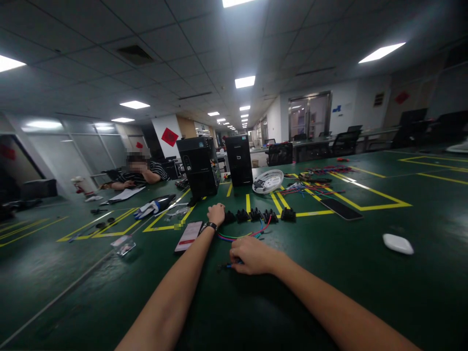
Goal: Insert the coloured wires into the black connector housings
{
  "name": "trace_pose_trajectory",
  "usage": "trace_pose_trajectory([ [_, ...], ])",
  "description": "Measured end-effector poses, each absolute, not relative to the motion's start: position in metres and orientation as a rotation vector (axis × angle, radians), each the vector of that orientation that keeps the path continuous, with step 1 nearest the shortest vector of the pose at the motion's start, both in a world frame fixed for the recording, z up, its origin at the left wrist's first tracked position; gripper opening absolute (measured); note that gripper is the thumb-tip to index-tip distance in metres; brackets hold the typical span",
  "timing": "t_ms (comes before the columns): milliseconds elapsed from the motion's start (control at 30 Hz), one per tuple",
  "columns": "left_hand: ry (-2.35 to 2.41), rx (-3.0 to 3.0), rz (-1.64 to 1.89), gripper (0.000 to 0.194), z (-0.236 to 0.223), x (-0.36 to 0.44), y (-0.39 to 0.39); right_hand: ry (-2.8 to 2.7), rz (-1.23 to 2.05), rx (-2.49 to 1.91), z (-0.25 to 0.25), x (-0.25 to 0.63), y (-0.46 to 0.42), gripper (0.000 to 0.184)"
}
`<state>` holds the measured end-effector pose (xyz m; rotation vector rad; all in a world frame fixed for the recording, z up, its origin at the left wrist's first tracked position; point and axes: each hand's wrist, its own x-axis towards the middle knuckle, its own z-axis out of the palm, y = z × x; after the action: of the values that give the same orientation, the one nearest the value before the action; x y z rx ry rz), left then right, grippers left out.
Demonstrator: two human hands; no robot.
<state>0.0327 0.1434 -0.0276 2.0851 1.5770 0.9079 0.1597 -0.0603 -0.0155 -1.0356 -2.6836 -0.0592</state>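
My left hand [216,214] reaches forward with its fingers curled, at the left end of a row of small black plastic parts [256,214]. Whatever lies under its fingertips is hidden. A dark watch or band [211,225] circles that wrist. Closer to me, my right hand [250,256] is closed in a pinch on a small piece with a blue part and a dark end [224,266], too blurred to name. Between the two hands, a bundle of coloured wires [234,238] curves across the green table [329,292]. A lit phone [188,237] lies beside my left forearm.
Two black computer towers [200,165] [239,161] stand beyond the row. Around them are a white basket [268,181], loose wires [325,173], a dark phone [341,209], a white case [398,243] and a clear packet [123,244]. A person [146,170] sits at the far left.
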Motion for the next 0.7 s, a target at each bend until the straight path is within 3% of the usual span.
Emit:
trace_pose_trajectory([
  [167, 1.285, 2.443, 0.771, 0.033, -0.016, 0.04, 0.13, -2.693, -0.162, -1.061, -0.013, 0.156, -0.062, 0.019],
  [367, 1.088, 2.584, 0.594, 0.041, -0.018, 0.052, 0.124, -2.385, -0.012, -1.088, -0.012, 0.161, -0.063, 0.013],
  [533, 1.036, 2.488, 0.82, 0.048, -0.016, 0.041, 0.109, -1.94, 0.064, -1.25, -0.02, 0.177, -0.047, 0.02],
  [700, 0.789, 1.77, 1.143, 0.054, -0.016, 0.021, 0.07, -1.697, 0.045, -1.33, -0.027, 0.191, -0.032, 0.022],
])
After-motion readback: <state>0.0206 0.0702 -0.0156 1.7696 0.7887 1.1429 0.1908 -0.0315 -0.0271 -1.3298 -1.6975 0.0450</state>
